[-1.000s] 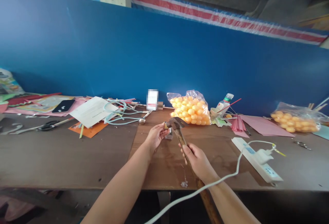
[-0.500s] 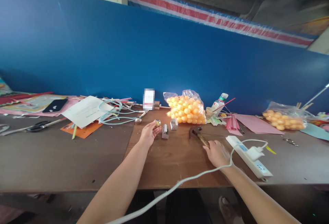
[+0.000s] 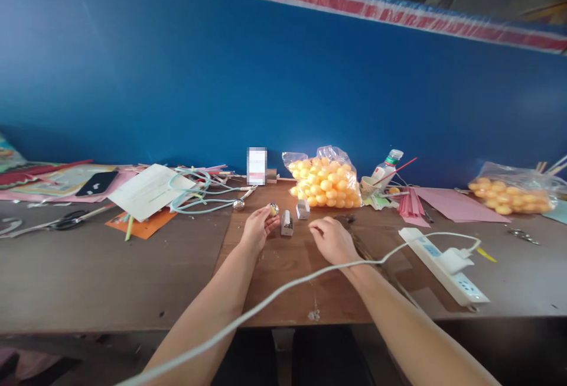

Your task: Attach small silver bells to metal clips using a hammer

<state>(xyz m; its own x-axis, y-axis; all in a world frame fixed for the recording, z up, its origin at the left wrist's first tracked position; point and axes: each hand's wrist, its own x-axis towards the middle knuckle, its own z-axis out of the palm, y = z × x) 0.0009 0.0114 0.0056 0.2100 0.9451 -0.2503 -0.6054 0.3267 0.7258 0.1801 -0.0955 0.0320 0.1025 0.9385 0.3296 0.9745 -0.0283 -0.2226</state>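
Right hand (image 3: 331, 239) off wooden-handled hammer (image 3: 364, 251)

Brown table (image 3: 110, 279): small blocks (image 3: 287, 223), ball bag (image 3: 325, 185), power strip (image 3: 443, 262), scissors (image 3: 66, 220), paper (image 3: 148, 191)

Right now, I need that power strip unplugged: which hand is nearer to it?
Right. The right hand is over the board, to the left of the power strip. The left hand is farther left still, pinching a small ball.
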